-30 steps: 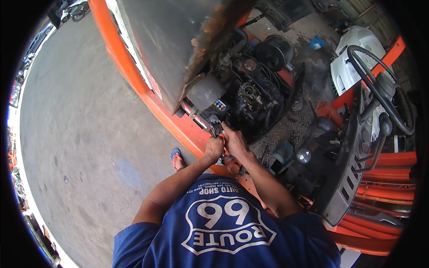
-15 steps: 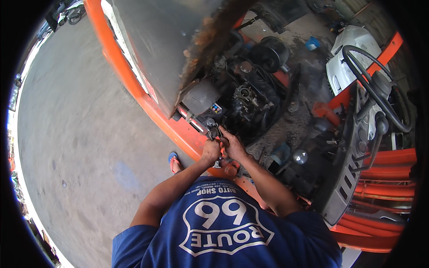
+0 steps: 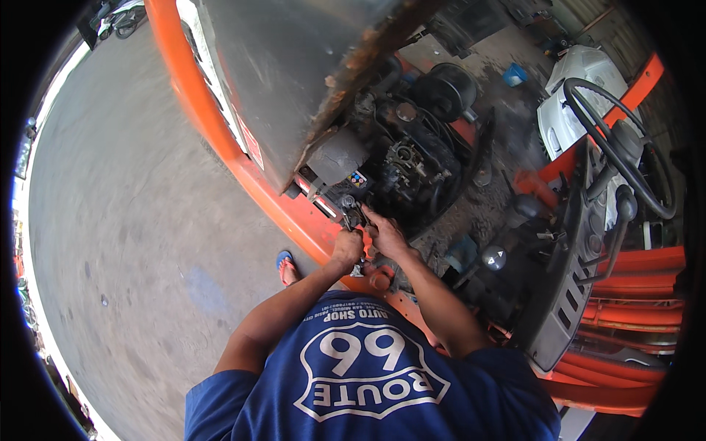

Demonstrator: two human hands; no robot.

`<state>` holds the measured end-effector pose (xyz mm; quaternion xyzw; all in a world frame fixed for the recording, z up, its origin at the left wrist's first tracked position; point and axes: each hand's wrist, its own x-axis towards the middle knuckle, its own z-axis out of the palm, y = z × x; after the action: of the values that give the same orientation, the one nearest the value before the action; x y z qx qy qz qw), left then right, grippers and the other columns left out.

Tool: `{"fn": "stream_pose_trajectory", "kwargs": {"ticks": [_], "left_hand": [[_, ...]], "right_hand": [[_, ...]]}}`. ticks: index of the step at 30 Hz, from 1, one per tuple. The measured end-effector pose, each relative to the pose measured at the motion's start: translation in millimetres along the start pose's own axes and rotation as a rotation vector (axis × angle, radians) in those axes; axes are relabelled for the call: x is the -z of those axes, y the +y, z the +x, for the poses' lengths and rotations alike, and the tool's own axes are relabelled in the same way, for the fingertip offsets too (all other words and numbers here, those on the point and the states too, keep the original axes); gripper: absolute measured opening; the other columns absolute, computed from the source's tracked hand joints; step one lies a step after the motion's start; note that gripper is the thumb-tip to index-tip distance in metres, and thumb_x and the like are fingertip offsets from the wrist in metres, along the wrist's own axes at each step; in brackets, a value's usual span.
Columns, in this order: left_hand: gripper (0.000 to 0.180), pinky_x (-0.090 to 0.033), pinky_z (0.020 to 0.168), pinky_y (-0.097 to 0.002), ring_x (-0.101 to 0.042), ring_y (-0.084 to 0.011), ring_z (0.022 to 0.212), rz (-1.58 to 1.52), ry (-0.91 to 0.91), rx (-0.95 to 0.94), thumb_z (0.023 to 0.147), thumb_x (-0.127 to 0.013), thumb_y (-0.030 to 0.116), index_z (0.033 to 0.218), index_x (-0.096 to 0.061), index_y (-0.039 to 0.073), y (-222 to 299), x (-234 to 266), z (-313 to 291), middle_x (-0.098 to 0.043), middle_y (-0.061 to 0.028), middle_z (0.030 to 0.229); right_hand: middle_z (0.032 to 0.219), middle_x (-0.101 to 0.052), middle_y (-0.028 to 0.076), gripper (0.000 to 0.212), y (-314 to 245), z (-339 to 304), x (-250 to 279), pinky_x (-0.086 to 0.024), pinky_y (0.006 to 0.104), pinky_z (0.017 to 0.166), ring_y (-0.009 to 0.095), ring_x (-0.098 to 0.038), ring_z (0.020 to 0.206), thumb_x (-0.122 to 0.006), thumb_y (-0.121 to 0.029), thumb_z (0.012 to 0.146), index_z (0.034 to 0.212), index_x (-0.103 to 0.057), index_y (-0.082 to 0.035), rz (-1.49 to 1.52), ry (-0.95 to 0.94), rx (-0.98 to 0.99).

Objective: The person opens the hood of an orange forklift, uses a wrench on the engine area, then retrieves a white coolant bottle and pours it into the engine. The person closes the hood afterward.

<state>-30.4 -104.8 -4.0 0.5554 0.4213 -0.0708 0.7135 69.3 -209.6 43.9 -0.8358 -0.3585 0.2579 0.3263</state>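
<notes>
I lean over the open engine bay of an orange vehicle. My left hand [image 3: 347,248] is closed in a fist around a small metal tool [image 3: 351,219] whose tip points at a fitting beside a black battery [image 3: 351,181]. My right hand [image 3: 384,234] sits right next to it, fingers stretched toward the same fitting, touching the dark engine parts [image 3: 412,165]. Whether the right fingers grip anything is hidden. Both forearms reach up from my blue shirt.
A raised grey hood [image 3: 294,73] hangs over the bay. The orange frame rail [image 3: 243,176] runs under my hands. A steering wheel [image 3: 625,151], levers and a white seat [image 3: 581,95] lie to the right. My foot in a blue sandal [image 3: 285,266] stands on the concrete floor [image 3: 110,220].
Both hands stay at the same fitting by the battery; they shift only slightly as my head moves.
</notes>
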Motion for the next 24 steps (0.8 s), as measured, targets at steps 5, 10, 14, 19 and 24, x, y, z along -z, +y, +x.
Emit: {"fn": "stream_pose_trajectory", "kwargs": {"ticks": [5, 10, 14, 19, 24], "left_hand": [[0.023, -0.058, 0.067, -0.0412, -0.067, -0.0291, 0.084, 0.295, -0.040, -0.292, 0.092, -0.053, 0.011, 0.106, -0.065, -0.002, -35, -1, 31, -0.064, -0.0194, 0.095], [0.025, -0.056, 0.045, -0.0437, -0.060, -0.0255, 0.059, 0.162, -0.060, -0.283, 0.099, -0.043, 0.018, 0.106, -0.056, -0.001, -31, -1, 27, -0.056, -0.0122, 0.079], [0.029, -0.056, 0.051, -0.0439, -0.065, -0.0302, 0.066, -0.083, -0.021, -0.024, 0.098, -0.046, 0.020, 0.111, -0.058, -0.003, 4, -1, -6, -0.062, -0.0178, 0.084], [0.037, -0.058, 0.069, -0.0457, -0.073, -0.0369, 0.082, -0.064, 0.026, 0.017, 0.095, -0.047, 0.020, 0.120, -0.058, -0.005, 24, 1, -22, -0.069, -0.0284, 0.094], [0.035, -0.058, 0.072, -0.0468, -0.072, -0.0397, 0.086, -0.039, 0.023, -0.041, 0.095, -0.050, 0.020, 0.116, -0.063, -0.006, 2, -7, 0, -0.070, -0.0309, 0.098]], "right_hand": [[0.105, -0.068, 0.029, 0.062, -16, -4, 6, -0.052, 0.0520, 0.084, 0.048, -0.066, 0.099, -0.055, -0.009, 0.092, 0.152, -0.043, -0.011, -0.061, -0.030, -0.019], [0.110, -0.067, 0.031, 0.055, -35, -6, 14, -0.051, 0.0522, 0.089, 0.049, -0.064, 0.101, -0.052, -0.012, 0.095, 0.148, -0.045, -0.002, -0.129, -0.049, -0.002], [0.111, -0.066, 0.033, 0.053, -46, -2, 16, -0.050, 0.0517, 0.093, 0.049, -0.062, 0.101, -0.051, -0.015, 0.097, 0.149, -0.045, -0.004, -0.156, -0.078, -0.042], [0.111, -0.066, 0.032, 0.049, -53, 6, 14, -0.050, 0.0514, 0.094, 0.048, -0.063, 0.103, -0.048, -0.015, 0.098, 0.145, -0.049, -0.001, -0.219, -0.085, -0.118], [0.121, -0.065, 0.028, 0.048, -57, 7, 15, -0.047, 0.0501, 0.101, 0.046, -0.061, 0.113, -0.047, -0.016, 0.098, 0.144, -0.050, -0.001, -0.311, -0.099, -0.109]]}}
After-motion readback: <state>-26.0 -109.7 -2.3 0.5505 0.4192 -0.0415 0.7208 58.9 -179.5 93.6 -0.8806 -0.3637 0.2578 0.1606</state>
